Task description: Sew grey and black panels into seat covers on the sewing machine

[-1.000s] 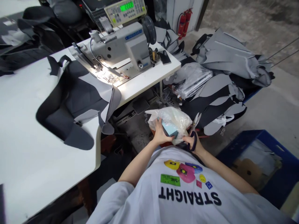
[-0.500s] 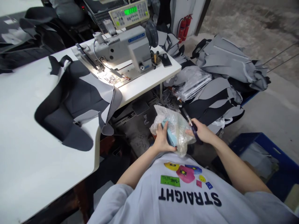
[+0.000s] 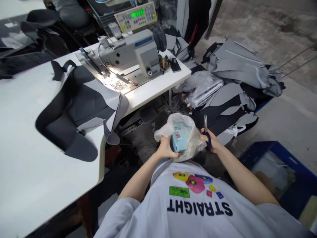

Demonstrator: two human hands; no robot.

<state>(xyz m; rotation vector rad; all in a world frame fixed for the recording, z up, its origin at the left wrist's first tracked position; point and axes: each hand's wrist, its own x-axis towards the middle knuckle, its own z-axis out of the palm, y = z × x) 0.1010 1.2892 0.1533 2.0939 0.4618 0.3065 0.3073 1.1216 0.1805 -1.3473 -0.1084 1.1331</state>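
My left hand point(image 3: 164, 149) grips a light blue box point(image 3: 180, 139) with a barcode label, half wrapped in a clear plastic bag point(image 3: 184, 129). My right hand point(image 3: 213, 142) is closed on dark-handled scissors point(image 3: 206, 131), blades pointing up beside the bag's right edge. Both hands are in front of my chest, above the floor by the sewing table.
A sewing machine point(image 3: 131, 54) with a lit control panel point(image 3: 135, 15) stands on the white table point(image 3: 32, 185). Dark and grey fabric pieces point(image 3: 79, 109) lie across it. Piles of cut fabric point(image 3: 235, 82) lie on the floor to the right. A blue crate point(image 3: 279, 168) stands at the lower right.
The box has turned so its barcode face shows, and the bag has slid back off it. My right hand has swung the scissors from lying across the bag to pointing upright.
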